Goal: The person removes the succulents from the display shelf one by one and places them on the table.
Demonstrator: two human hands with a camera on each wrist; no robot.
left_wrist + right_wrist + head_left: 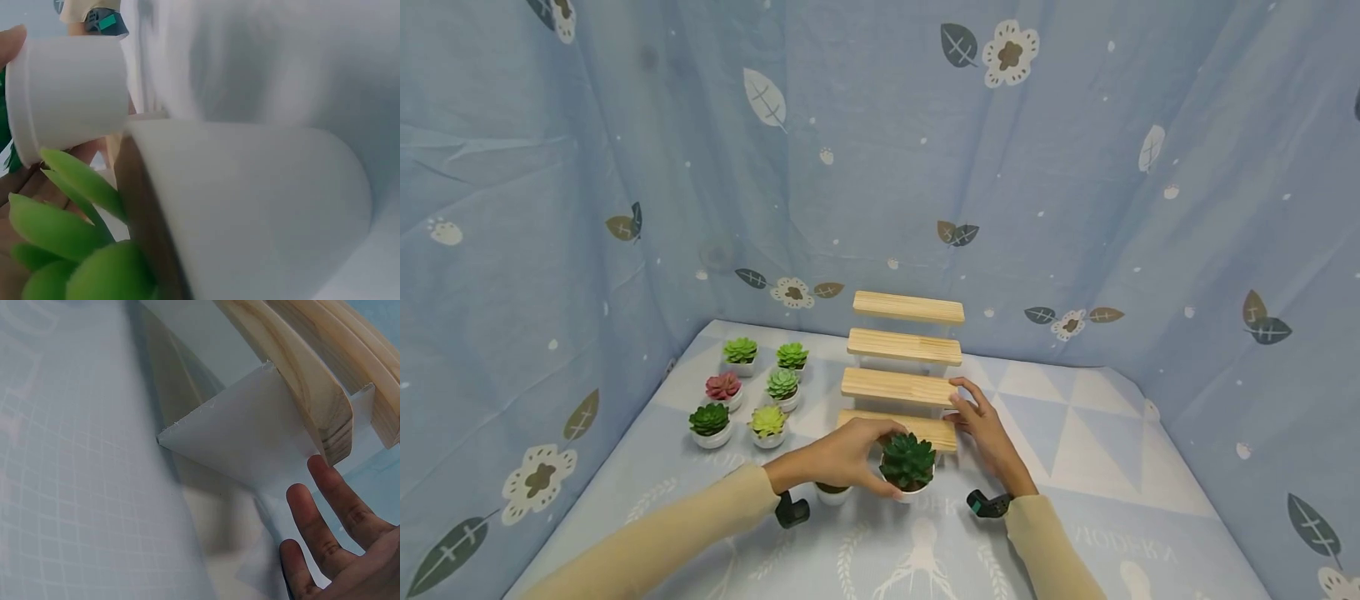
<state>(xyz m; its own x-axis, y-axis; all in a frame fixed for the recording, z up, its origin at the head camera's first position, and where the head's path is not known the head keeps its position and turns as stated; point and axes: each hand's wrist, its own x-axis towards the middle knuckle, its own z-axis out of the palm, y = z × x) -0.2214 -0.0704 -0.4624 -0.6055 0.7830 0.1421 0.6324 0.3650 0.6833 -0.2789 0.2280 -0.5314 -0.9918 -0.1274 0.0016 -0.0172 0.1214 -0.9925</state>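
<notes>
My left hand (850, 457) grips a dark green potted succulent (907, 461) by its sides, just in front of the lowest step. In the left wrist view, its white pot (75, 94) is tipped sideways by the camera's angle. A stepped wooden display stand (898, 387) has several pale boards joined by white side panels (244, 431). At its right end, my right hand (988, 429) touches the boards with spread fingers. Under my left wrist stands another white pot (832, 497), its plant hidden in the head view; the left wrist view shows its bright green leaves (62, 231).
Left of the stand, small succulents in white pots stand in two rough columns, including a red one (724, 387), a dark green one (710, 421) and a yellow-green one (767, 423). A patterned cloth (1075, 467) covers the table. Blue curtains (880, 167) enclose the back and sides.
</notes>
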